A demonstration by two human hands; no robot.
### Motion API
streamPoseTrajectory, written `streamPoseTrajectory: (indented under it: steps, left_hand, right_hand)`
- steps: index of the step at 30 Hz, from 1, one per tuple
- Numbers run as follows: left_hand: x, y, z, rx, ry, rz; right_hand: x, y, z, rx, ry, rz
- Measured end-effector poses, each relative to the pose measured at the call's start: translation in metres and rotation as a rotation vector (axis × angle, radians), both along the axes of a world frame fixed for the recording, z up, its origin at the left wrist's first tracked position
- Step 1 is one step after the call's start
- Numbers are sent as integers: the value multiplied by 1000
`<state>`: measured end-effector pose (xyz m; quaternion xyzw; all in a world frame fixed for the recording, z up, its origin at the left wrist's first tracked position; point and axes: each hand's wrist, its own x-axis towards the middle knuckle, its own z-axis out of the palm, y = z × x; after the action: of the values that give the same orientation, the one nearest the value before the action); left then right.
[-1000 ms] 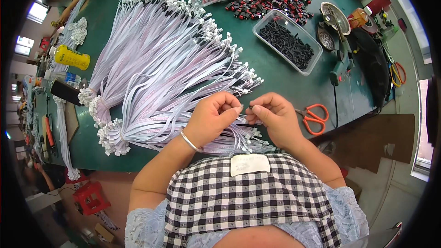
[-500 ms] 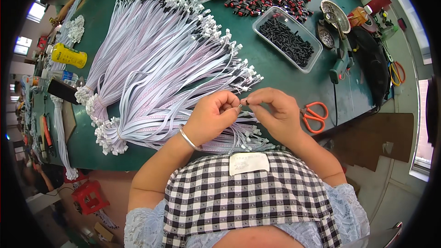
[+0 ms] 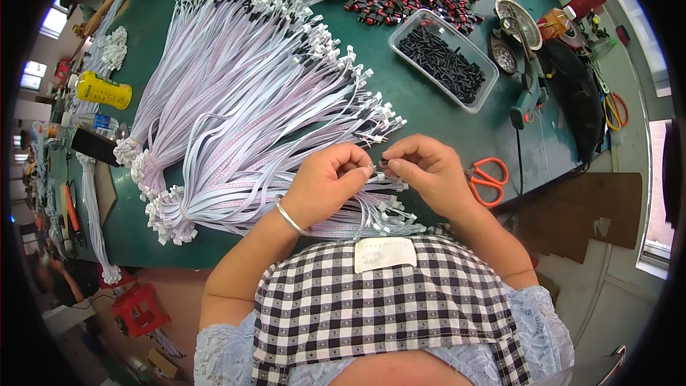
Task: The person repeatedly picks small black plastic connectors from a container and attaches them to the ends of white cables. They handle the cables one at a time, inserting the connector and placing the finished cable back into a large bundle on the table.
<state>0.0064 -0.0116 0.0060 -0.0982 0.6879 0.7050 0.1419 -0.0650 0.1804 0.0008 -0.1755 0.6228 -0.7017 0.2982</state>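
The left hand (image 3: pixel 336 180) is pinching, on what is unclear; just beside it, the right hand (image 3: pixel 426 175) is fingertip-gripping a small dark piece (image 3: pixel 384 162), seemingly for control. White cables (image 3: pixel 243 111) are fanning leftward; a clear tub (image 3: pixel 489 91) of black pieces (image 3: pixel 443 64) is sitting ahead, apparently for easy reach.

Head-worn fisheye — looks down, close over left hand (image 3: pixel 323 180), right hand (image 3: pixel 426 171) — green table (image 3: pixel 493 139) beyond.

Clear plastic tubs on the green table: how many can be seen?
1: the tub of black pieces, on the table beyond the right hand. Others may be hidden.
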Motion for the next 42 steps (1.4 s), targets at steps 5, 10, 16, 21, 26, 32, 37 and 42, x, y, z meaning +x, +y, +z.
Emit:
streamPoseTrajectory:
  steps: [5,10,16,21,26,32,37,42]
  left_hand:
    - [1,1,-1,9,9,1]
    - [0,1,2,34,-11,-7]
    - [0,1,-3,-33,51,1]
    - [0,1,0,-24,22,-15]
    - [0,1,-2,-37,35,-21]
    - [-2,0,-2,-57,34,-46]
    - [0,-2,0,-81,49,-72]
    - [7,-8,-11,36,160,-32]
  right_hand:
    - [3,-3,-2,14,-22,-33]
    - [2,-3,1,47,-35,-18]
    - [4,-5,1,108,69,-8]
    - [4,-6,1,159,172,-15]
    - [3,-5,-2,170,267,-12]
    - [3,-4,0,175,485,7]
    - [-1,-4,5,246,516,40]
    - [-1,-2,-5,187,297,91]
